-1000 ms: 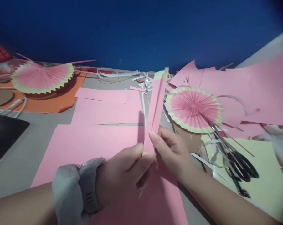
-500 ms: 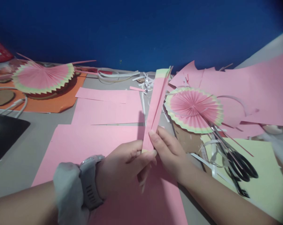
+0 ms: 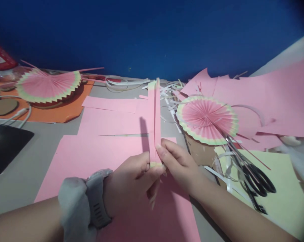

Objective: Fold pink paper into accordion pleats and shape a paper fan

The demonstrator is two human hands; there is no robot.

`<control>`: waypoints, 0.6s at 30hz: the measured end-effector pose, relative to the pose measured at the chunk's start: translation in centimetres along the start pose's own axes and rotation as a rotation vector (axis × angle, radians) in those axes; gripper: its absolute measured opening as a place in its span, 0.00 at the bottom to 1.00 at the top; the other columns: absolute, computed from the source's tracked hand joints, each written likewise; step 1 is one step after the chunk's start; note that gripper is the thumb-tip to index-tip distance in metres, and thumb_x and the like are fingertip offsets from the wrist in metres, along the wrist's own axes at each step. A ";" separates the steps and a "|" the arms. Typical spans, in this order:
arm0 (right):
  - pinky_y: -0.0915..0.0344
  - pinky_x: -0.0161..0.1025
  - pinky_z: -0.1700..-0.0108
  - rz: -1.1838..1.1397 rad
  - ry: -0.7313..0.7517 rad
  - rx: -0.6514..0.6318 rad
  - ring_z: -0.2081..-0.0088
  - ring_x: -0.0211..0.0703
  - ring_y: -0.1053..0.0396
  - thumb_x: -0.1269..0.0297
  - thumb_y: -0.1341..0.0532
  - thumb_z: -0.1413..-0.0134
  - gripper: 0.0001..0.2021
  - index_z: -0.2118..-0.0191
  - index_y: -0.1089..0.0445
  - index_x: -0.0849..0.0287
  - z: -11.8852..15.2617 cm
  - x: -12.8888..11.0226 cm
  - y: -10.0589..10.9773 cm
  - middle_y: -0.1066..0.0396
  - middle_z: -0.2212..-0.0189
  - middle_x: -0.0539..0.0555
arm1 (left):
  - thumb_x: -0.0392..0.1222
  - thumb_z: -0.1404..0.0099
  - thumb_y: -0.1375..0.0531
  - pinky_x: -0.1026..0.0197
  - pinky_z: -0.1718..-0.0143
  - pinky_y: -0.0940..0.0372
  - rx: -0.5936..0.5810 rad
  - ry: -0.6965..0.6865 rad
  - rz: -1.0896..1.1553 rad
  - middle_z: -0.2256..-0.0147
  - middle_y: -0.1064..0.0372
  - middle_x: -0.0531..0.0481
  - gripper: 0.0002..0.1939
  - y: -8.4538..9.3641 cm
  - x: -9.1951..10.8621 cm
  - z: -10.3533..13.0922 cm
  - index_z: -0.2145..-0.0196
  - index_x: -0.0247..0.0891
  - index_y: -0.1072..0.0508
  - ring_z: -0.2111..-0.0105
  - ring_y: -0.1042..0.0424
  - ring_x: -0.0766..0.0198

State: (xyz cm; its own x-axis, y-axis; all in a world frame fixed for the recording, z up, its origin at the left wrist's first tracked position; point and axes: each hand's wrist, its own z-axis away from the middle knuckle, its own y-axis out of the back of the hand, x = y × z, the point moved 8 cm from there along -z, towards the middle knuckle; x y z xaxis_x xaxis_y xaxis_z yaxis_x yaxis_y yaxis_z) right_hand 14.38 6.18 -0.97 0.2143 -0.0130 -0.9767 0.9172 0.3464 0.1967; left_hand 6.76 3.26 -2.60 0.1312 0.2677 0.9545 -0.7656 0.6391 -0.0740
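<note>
1. Far left: a black tablet lies on the grey tabletop, with a white cable beside it. Behind them, a finished pink half-fan with a pale green zigzag rim rests on an orange sheet; judged as completed work.
2. Left centre: flat pink paper sheets lie uncut and unfolded under the forearms, apparently stock for further pieces.
3. Left hand, wearing a grey watch and a pale cuff: closed in a pinch on the lower end of the pleated pink strip, thumb and forefinger pressing the folds together.
4. Centre: the strip stands nearly upright above the tabletop, its folds packed into a narrow stack, with a pale green band at each end. The pleating looks finished; it has not been opened into a round fan.
5. Right hand: fingers closed on the same lower end from the other side, touching the left hand's fingertips.
6. Right centre: a finished round pink rosette with a green rim lies on brown card, just beside white paper trimmings.
7. Right: black scissors rest on a pale yellow sheet, untouched; loose pink offcuts lie behind.
</note>
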 end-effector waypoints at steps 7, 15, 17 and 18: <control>0.44 0.31 0.77 -0.154 -0.067 -0.050 0.79 0.32 0.43 0.53 0.46 0.43 0.17 0.76 0.43 0.58 0.0 0.5 -0.4 0.44 0.82 0.44 | 0.47 0.33 0.51 0.68 0.80 0.42 0.020 0.040 0.053 0.85 0.38 0.56 0.17 0.0 -0.5 0.0 0.77 0.38 0.40 0.85 0.37 0.71; 0.44 0.30 0.78 -0.222 -0.052 -0.074 0.81 0.31 0.44 0.58 0.48 0.39 0.16 0.77 0.43 0.58 0.0 0.1 -0.7 0.44 0.84 0.43 | 0.50 0.32 0.53 0.66 0.73 0.39 0.013 0.004 -0.022 0.86 0.35 0.54 0.19 -0.1 0.2 0.2 0.76 0.36 0.38 0.83 0.35 0.70; 0.44 0.30 0.77 -0.192 -0.019 -0.053 0.79 0.31 0.43 0.59 0.48 0.39 0.16 0.77 0.43 0.58 0.1 0.0 -0.6 0.44 0.82 0.44 | 0.49 0.32 0.53 0.66 0.74 0.39 0.016 -0.006 -0.032 0.86 0.36 0.55 0.18 0.0 0.1 0.2 0.74 0.36 0.37 0.84 0.35 0.70; 0.44 0.30 0.76 -0.177 -0.009 -0.043 0.78 0.31 0.43 0.59 0.47 0.40 0.15 0.77 0.42 0.58 0.1 0.0 -0.5 0.43 0.82 0.44 | 0.48 0.32 0.53 0.67 0.76 0.39 0.016 0.000 -0.020 0.86 0.36 0.56 0.16 0.0 0.0 0.2 0.72 0.36 0.37 0.84 0.35 0.70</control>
State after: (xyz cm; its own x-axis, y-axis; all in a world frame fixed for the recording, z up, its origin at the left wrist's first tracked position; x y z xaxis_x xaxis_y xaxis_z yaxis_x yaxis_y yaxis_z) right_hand 13.97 5.89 -1.04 0.0537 -0.0862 -0.9948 0.9256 0.3780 0.0172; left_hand 6.68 3.14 -2.53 0.1472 0.2549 0.9557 -0.7726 0.6330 -0.0498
